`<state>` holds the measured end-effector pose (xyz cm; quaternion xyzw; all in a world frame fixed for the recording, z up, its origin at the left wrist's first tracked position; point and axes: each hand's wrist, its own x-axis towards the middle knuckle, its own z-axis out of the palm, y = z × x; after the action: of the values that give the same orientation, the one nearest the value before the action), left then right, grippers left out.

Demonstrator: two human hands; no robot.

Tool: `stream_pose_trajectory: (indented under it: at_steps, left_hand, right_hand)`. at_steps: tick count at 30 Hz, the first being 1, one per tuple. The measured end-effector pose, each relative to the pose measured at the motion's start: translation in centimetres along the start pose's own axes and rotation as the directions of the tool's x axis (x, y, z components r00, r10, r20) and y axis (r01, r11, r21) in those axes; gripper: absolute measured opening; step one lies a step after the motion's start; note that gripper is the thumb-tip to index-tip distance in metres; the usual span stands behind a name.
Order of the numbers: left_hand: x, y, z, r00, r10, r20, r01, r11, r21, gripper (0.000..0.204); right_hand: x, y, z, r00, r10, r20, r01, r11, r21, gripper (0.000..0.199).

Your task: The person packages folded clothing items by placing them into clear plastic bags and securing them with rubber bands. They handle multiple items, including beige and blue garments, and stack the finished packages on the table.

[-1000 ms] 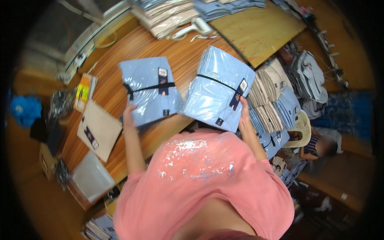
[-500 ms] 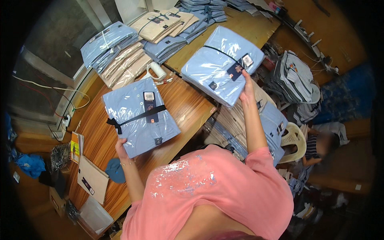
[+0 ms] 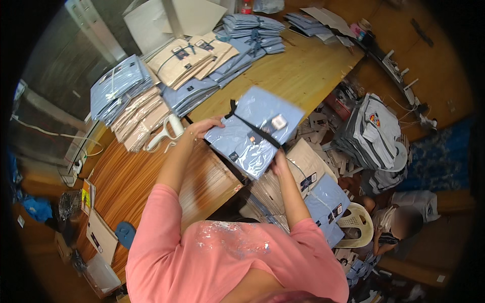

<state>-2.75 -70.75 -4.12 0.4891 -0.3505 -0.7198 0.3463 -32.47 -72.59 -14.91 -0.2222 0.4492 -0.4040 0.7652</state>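
Observation:
A blue folded shirt in clear plastic [image 3: 252, 134], tied with a black ribbon, lies in front of me between my hands. The ribbon's knot is at its upper left, and a dark tag and a white label show on its face. My left hand [image 3: 208, 126] is closed on the left edge. With its fingers partly hidden beneath, my right hand [image 3: 277, 164] grips the lower right edge. How many packs lie under the top one is hidden. Left of my left hand, a white tagging-gun-like tool with a handle [image 3: 173, 126] rests on the striped wooden table [image 3: 136, 177].
Stacks of blue packed shirts [image 3: 113, 88] and beige packed shirts [image 3: 177, 60] line the table's far side. At right are a pile of grey and white garments [image 3: 371, 131], a cream plastic chair [image 3: 357, 227] and another person [image 3: 389, 237]. A blue round object [image 3: 125, 235] lies near left.
The ribbon-tied shirt from my left hand has moved right and now lies where my right hand's bundle was held. Both hands are together at it; the left forearm has swung up and right.

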Motion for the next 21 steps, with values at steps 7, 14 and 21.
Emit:
stream_pose_trajectory:
  at_steps: [7, 14, 21]
  left_hand:
    - [0.3, 3.9, 1.9, 0.961, 0.263, -0.087, -0.067, 0.526, 0.848, 0.069]
    - [0.7, -0.3, 0.8, 0.984, 0.152, -0.094, -0.044, 0.715, 0.698, 0.072]
    - [1.2, -1.3, 1.6, 0.982, 0.167, -0.088, -0.101, 0.857, 0.505, 0.066]
  right_hand:
    - [-2.1, -0.6, 0.6, 0.997, 0.005, 0.072, -0.021, 0.976, 0.217, 0.056]
    - [-8.1, -1.3, 3.6, 0.989, -0.135, 0.053, 0.135, 0.991, 0.004, 0.084]
    - [-7.6, -0.8, 4.5, 0.961, -0.212, -0.177, 0.193, 0.974, -0.121, 0.091]
